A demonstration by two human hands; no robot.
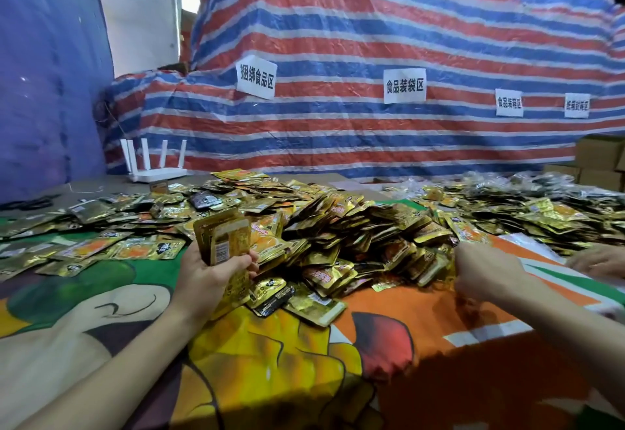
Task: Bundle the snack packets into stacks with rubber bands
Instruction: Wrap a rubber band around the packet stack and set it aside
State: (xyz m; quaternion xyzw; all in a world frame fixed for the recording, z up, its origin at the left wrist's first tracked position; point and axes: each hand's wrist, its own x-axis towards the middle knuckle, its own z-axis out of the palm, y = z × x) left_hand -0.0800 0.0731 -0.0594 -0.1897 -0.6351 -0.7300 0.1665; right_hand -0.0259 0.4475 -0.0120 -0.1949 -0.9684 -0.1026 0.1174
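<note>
A big heap of gold snack packets (338, 227) covers the middle of the table. My left hand (206, 274) grips a small upright stack of gold packets (225, 238) at the heap's left side, thumb across the front. My right hand (480, 270) reaches into the heap's right edge with its back to the camera; its fingertips are hidden among the packets, so I cannot tell whether it holds one. No rubber band shows on either hand.
A colourful cartoon cloth (270, 345) covers the table. A white router (157, 169) stands at the back left. Another person's hand (598, 260) rests at the right edge. A striped tarp with paper labels (372, 74) rises behind. Black bands (27, 203) lie far left.
</note>
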